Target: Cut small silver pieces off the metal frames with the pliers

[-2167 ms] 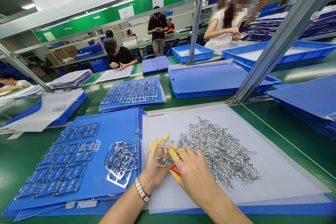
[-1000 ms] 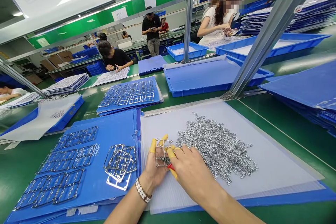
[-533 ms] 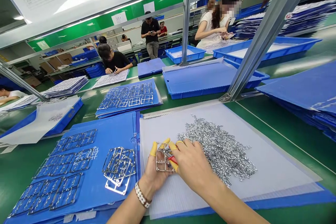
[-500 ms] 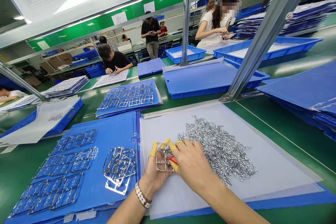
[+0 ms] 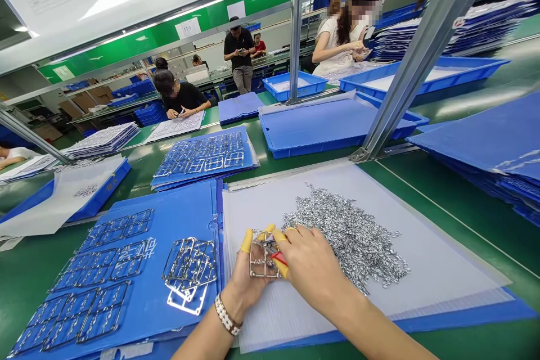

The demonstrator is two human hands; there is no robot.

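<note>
My left hand (image 5: 246, 278), with yellow finger cots, grips a small shiny metal frame (image 5: 260, 259) upright over a white corrugated sheet (image 5: 426, 270). My right hand (image 5: 310, 267) is closed on red-handled cutters (image 5: 276, 257), whose tip sits at the frame's upper part. Just right of my hands lies a heap of small silver cut pieces (image 5: 350, 239). To the left, a loose pile of emptied metal frames (image 5: 189, 270) rests on a blue sheet (image 5: 139, 304).
Rows of metal frames (image 5: 88, 281) lie on the blue sheet at left. More frames sit on stacked blue sheets (image 5: 206, 154) behind. Blue trays (image 5: 337, 124), a slanted metal post (image 5: 417, 50) and blue stacks (image 5: 493, 146) stand at right. Other people work at far benches.
The cutters' tip has shifted up to the frame's top edge, and my hands have edged slightly lower. The camera has turned a little; the piles look the same.
</note>
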